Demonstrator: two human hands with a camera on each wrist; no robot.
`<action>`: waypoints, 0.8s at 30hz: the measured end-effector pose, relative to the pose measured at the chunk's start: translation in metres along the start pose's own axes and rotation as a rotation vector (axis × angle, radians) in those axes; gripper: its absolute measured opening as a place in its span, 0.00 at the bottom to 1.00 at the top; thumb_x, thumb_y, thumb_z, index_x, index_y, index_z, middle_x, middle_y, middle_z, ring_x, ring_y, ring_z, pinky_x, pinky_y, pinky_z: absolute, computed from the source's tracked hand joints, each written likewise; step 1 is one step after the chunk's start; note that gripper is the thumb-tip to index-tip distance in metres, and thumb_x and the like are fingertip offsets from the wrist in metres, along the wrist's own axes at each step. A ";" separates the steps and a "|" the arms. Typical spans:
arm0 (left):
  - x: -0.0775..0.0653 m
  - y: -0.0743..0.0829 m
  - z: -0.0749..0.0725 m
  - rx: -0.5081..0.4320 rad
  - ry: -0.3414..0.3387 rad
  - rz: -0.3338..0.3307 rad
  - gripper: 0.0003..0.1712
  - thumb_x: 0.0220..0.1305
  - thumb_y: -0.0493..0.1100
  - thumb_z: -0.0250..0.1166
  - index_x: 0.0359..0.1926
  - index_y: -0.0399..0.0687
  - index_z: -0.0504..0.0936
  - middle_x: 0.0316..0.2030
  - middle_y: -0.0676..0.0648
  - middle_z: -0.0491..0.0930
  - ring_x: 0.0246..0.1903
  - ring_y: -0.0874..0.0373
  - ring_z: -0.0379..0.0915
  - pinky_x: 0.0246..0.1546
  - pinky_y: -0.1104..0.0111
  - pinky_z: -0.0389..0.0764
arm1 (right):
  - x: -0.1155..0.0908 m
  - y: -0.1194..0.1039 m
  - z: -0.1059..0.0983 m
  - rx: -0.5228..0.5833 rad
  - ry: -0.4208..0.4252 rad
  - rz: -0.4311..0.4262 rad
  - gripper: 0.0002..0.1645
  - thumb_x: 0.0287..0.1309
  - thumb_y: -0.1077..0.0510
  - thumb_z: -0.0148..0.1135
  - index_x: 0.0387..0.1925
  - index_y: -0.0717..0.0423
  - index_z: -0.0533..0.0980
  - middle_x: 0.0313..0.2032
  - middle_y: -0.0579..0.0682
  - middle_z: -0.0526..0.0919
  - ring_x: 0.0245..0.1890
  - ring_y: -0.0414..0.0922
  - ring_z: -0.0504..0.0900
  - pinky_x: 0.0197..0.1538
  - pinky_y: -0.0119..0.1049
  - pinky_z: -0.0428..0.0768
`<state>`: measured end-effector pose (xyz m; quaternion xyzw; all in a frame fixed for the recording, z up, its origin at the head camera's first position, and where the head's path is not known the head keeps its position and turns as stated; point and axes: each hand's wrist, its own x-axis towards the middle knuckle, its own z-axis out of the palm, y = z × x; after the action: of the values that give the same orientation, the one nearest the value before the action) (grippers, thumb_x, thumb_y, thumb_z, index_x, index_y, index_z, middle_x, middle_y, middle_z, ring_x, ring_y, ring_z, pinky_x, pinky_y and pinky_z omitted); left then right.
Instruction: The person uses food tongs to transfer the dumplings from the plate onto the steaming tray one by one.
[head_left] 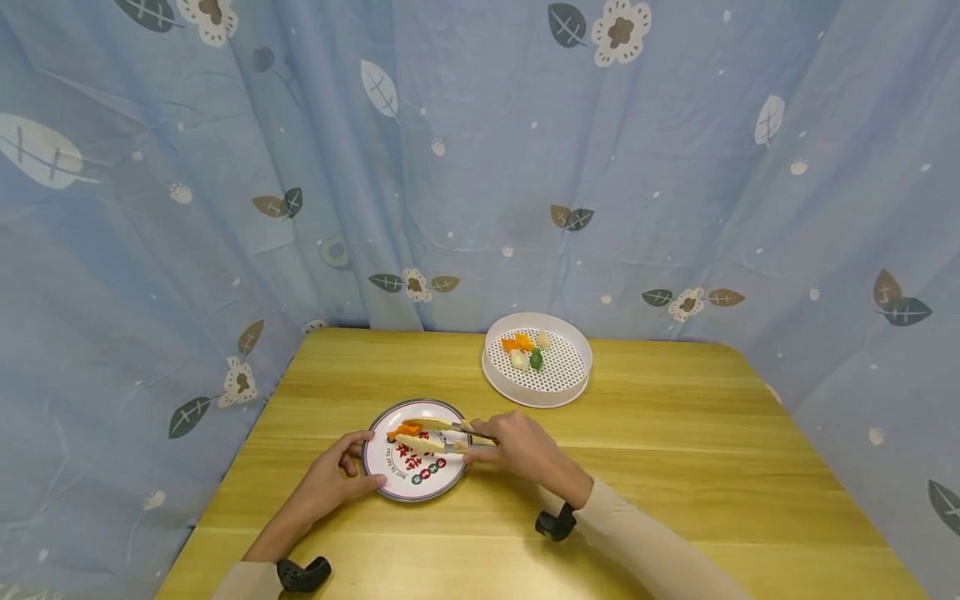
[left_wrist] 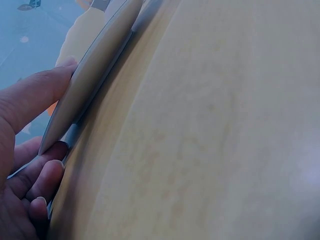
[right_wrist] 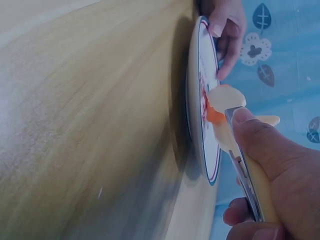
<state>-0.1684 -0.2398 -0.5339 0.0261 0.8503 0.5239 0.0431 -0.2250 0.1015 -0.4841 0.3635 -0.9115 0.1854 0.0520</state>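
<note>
A white plate point(head_left: 454, 475) with a blue rim and red lettering sits near the table's middle. My left hand point(head_left: 330, 479) grips its left edge; in the left wrist view the thumb point(left_wrist: 42, 90) lies over the rim and fingers curl below. My right hand point(head_left: 525, 446) holds tongs point(head_left: 422, 444) with broad cream-coloured ends, reaching over the plate from the right. Between those ends is an orange food-like piece point(head_left: 405, 431), low over the plate's upper left. The right wrist view shows the orange piece point(right_wrist: 215, 114) partly hidden by the tongs.
Farther back stands a round white tray point(head_left: 536, 400) with a perforated bottom. In it lie orange pieces point(head_left: 519, 342), whitish pieces point(head_left: 518, 360) and a green piece point(head_left: 536, 359). The wooden table point(head_left: 675, 442) ends at a blue patterned curtain point(head_left: 487, 167).
</note>
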 end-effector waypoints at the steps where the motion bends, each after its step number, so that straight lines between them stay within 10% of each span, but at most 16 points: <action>1: 0.000 0.000 0.000 0.000 -0.001 0.000 0.45 0.52 0.49 0.83 0.70 0.50 0.73 0.47 0.44 0.71 0.39 0.52 0.63 0.35 0.65 0.67 | -0.001 0.000 0.000 0.002 0.002 -0.001 0.30 0.59 0.35 0.70 0.56 0.49 0.86 0.36 0.45 0.88 0.25 0.36 0.72 0.29 0.29 0.71; 24: -0.001 0.002 0.001 0.017 0.003 -0.008 0.46 0.52 0.50 0.83 0.70 0.51 0.72 0.47 0.44 0.71 0.39 0.52 0.63 0.35 0.65 0.67 | -0.013 0.007 -0.007 -0.022 0.116 0.001 0.33 0.58 0.36 0.71 0.56 0.55 0.85 0.42 0.47 0.90 0.29 0.37 0.81 0.34 0.35 0.81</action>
<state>-0.1672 -0.2379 -0.5321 0.0221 0.8549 0.5165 0.0436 -0.2206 0.1177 -0.4832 0.3510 -0.9091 0.1962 0.1086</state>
